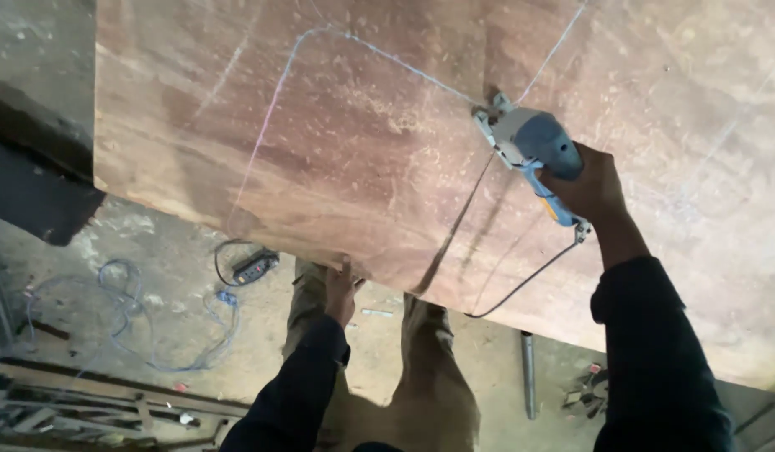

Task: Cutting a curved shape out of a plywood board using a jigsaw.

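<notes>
Right hand (595, 186) clamps the blue power saw (534, 146) on the plywood sheet (337, 142); left hand (340, 293) seemingly grips its edge

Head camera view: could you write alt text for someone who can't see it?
A person's right hand grips a blue-and-grey corded power saw on a large reddish-brown wooden sheet marked with pale chalk lines. Their left hand holds the sheet's near edge, above a dusty floor with a blue cable.
</notes>
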